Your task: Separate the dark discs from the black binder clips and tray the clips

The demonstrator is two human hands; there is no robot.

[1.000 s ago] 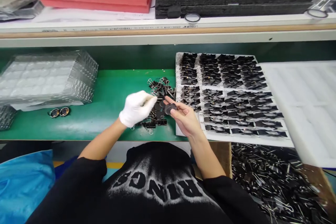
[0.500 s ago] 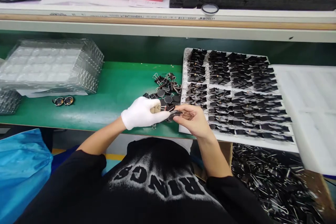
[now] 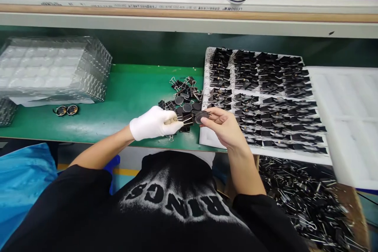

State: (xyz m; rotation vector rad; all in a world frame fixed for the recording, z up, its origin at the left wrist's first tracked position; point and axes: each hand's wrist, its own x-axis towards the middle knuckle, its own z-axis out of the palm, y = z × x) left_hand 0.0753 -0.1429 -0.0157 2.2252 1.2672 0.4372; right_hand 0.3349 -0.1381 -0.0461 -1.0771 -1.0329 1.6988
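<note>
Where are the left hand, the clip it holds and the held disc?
Left hand (image 3: pixel 155 122): head view, on white glove
Held clip (image 3: pixel 187 117): head view, black body
Held disc (image 3: pixel 200 116): head view, flat face

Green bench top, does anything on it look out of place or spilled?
The loose binder clips and black discs look jumbled beside the rows of clips on the white tray, perhaps just a working pile. Two dark round pieces look odd, lying apart by the stacked clear trays. I see no obvious damage.
</note>
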